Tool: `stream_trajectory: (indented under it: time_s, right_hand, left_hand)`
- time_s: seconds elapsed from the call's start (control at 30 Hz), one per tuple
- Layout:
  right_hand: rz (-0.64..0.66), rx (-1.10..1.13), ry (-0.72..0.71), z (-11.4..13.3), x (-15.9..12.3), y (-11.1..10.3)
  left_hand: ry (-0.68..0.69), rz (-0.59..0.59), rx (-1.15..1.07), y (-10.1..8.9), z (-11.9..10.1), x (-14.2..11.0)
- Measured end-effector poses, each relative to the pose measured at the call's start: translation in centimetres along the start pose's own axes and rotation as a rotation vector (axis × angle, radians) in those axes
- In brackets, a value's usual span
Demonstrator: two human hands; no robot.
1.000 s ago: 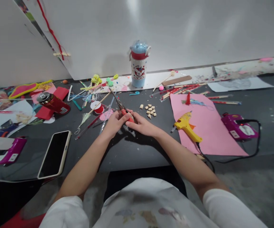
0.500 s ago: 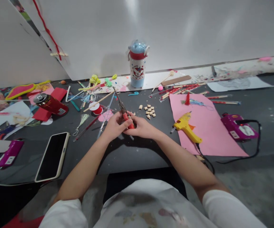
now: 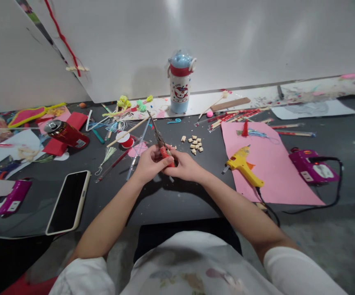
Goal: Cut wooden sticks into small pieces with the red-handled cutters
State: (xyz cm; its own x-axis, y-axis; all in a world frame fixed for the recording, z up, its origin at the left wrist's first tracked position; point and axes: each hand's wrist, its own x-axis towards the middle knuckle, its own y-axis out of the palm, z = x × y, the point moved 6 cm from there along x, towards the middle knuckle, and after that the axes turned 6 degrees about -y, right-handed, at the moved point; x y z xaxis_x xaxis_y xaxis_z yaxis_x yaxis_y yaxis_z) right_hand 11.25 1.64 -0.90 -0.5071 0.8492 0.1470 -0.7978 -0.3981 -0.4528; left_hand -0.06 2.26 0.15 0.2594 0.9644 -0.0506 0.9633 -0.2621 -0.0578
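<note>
A pair of long-nosed pliers [image 3: 158,133] with red handles points away from me, its dark jaws up and slightly left. Around the handles are both hands, close together above the table. My left hand [image 3: 148,165] is closed on the left side of the handles, with its thumb across them. On the right side, my right hand [image 3: 186,166] grips the same handles. Whether a small piece is also pinched between the fingers is hidden. Just beyond my right hand lie several short cut wooden pieces [image 3: 195,144] in a loose pile.
A bottle [image 3: 180,88] stands at the back. On pink paper [image 3: 276,180] rests a yellow glue gun [image 3: 245,167], its cord running right. Leftward are a phone [image 3: 69,203], a red can [image 3: 68,134], a thread spool [image 3: 125,140] and wooden sticks [image 3: 128,133].
The view has shifted very slightly. Both hands keep their hold on the pliers with almost no visible movement.
</note>
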Motion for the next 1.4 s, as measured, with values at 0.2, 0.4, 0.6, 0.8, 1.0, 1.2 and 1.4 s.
stream_trajectory:
  time_s: [0.2, 0.4, 0.6, 0.8, 1.0, 1.2, 1.4]
  right_hand:
    - [-0.002, 0.013, 0.009, -0.5, 0.1, 0.3]
    - [-0.021, 0.084, 0.020, -0.9, 0.1, 0.4]
    - [-0.036, -0.073, 0.057, -0.3, -0.3, -0.9]
    - [0.016, -0.182, 0.030, 0.4, -0.6, -1.5]
    - [0.118, -0.183, -0.001, 0.8, -0.7, -0.8]
    - [0.136, -0.184, -0.021, 1.1, -0.7, -0.9]
    - [0.125, -0.180, -0.018, 0.9, -0.7, -0.9]
  left_hand:
    - [-0.010, -0.008, 0.007, 0.2, 0.2, 0.1]
    - [0.077, 0.023, 0.255, -0.3, -0.1, 0.3]
    - [0.517, -0.514, 0.756, -3.7, -4.5, -2.6]
    - [0.681, -0.860, 0.961, -5.3, -6.5, -4.0]
    - [0.513, -0.803, 0.885, -6.5, -4.9, -2.7]
    - [0.559, -0.768, 0.907, -6.5, -5.3, -3.0]
    - [0.534, -0.714, 0.927, -6.4, -5.6, -2.8]
